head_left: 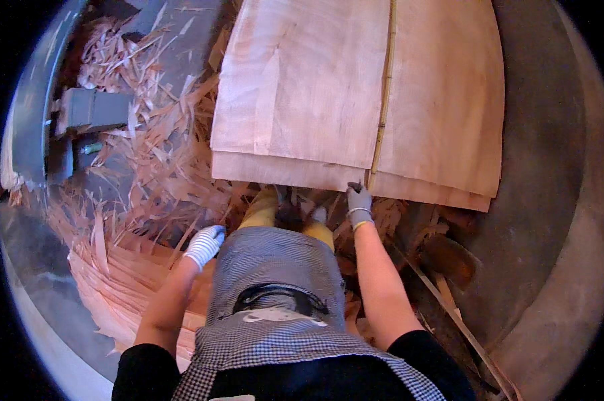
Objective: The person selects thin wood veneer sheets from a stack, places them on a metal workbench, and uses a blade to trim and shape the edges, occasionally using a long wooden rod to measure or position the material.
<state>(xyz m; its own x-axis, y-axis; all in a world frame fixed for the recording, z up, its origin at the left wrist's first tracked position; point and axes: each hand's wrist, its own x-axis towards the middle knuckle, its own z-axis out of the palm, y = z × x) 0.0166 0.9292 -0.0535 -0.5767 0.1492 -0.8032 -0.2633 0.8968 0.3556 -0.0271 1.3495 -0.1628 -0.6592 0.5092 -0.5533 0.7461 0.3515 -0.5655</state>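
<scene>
The stack of veneer sheets (pixel 355 100) lies before my feet; it looks light, thin, easy to crack. A long thin stick (pixel 384 93) lies across it. My right hand (pixel 358 198) pinches the stick's near end at the stack's edge. My left hand (pixel 205 244) hangs loosely curled, holding nothing, left of the stack.

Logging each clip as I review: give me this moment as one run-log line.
right hand: pinching near end of thin stick lying on veneer sheets | left hand: free, over veneer scrap pile | both gloved
</scene>
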